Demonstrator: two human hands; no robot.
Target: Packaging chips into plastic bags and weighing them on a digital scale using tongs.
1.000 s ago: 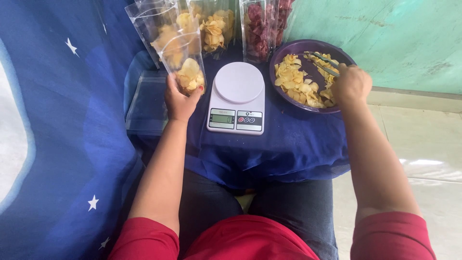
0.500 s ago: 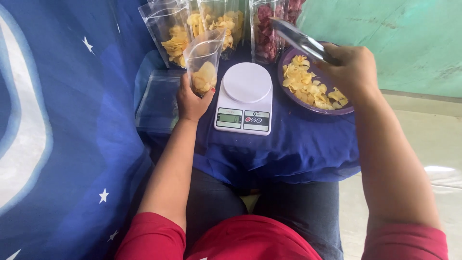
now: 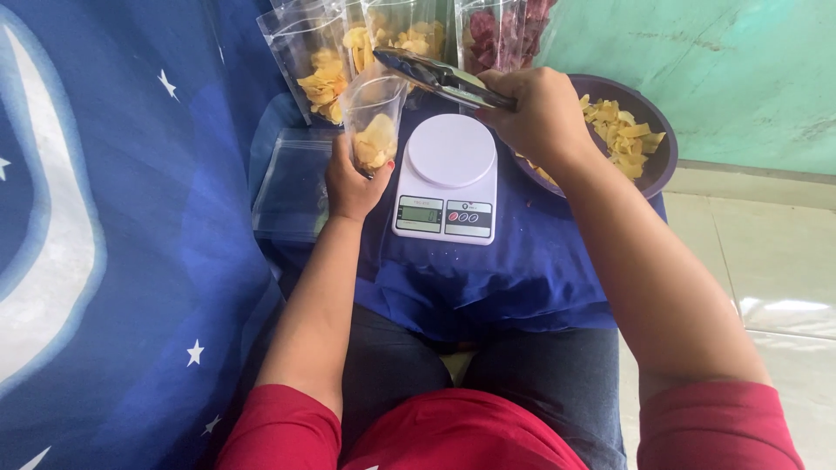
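Head view. The left hand (image 3: 353, 178) grips an open clear pouch (image 3: 374, 122), partly filled with yellow chips, just left of the white scale (image 3: 448, 178). The right hand (image 3: 540, 113) clenches metal tongs (image 3: 435, 77), tips over the pouch mouth. Risk: if the soft pouch tilts or its mouth narrows, chips could spill onto the blue cloth (image 3: 488, 270); the purple bowl (image 3: 657, 165) sits near the worktop edge.
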